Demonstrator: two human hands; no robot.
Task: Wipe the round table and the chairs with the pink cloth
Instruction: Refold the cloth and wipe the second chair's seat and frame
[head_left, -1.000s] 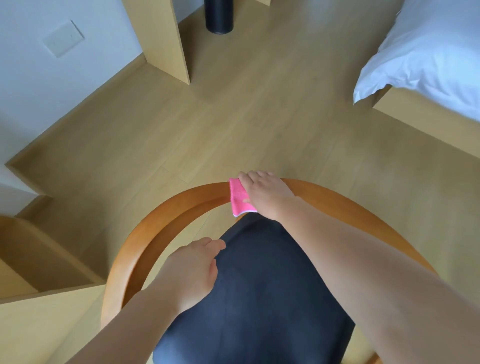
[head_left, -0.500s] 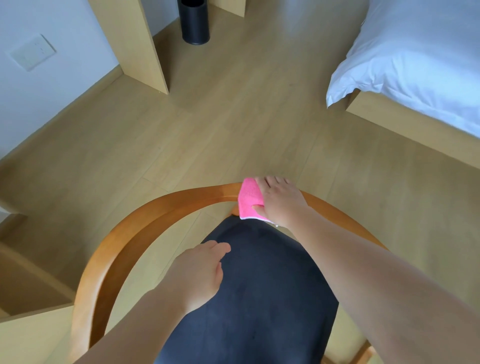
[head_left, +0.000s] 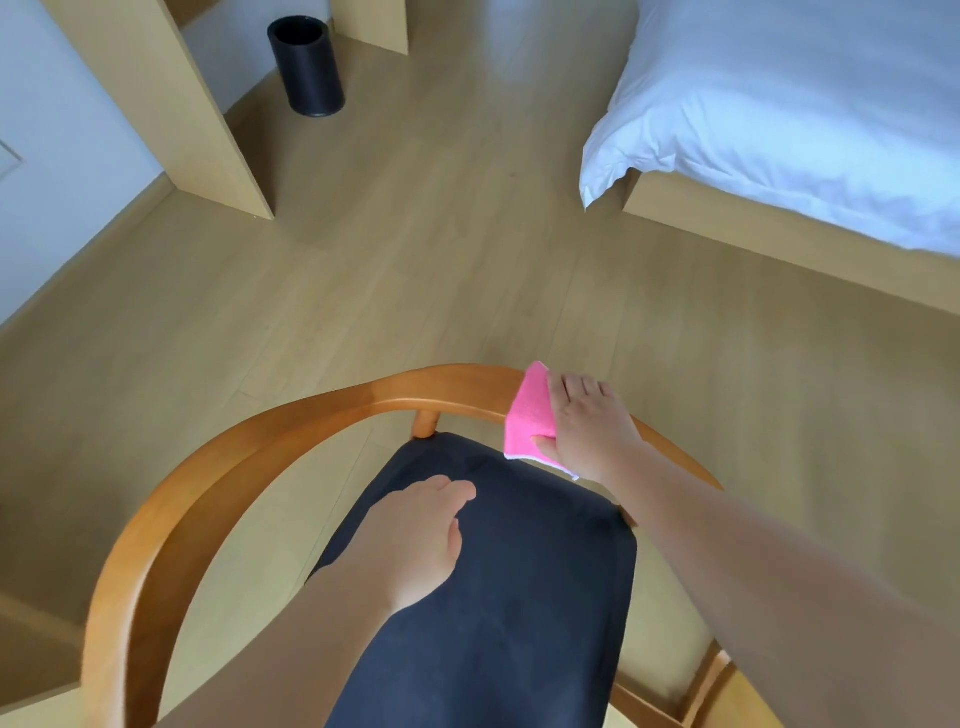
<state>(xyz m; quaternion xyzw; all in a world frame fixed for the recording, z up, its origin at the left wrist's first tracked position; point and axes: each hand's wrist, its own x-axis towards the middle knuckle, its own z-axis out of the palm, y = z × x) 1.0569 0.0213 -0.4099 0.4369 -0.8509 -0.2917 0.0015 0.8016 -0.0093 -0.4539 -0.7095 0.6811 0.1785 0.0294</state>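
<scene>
- The right hand (head_left: 592, 426) presses the cloth (head_left: 530, 413) onto the far right part of the chair's rail (head_left: 270, 431), fingers (head_left: 576, 387) curled over the top, thumb beneath the fold.
- The cloth wraps the rail, draped over both sides.
- The left hand (head_left: 415, 540) hangs above the dark seat (head_left: 519, 597), fingers loosely bent, holding nothing.
- A bin (head_left: 306, 65) stands far left on the floor (head_left: 415, 260); a bed (head_left: 779, 114) lies far right.

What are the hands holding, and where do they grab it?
The right hand holds the pink cloth by its right side, thumb underneath, pressing it on the chair's wooden rail. The left hand holds nothing.
</scene>
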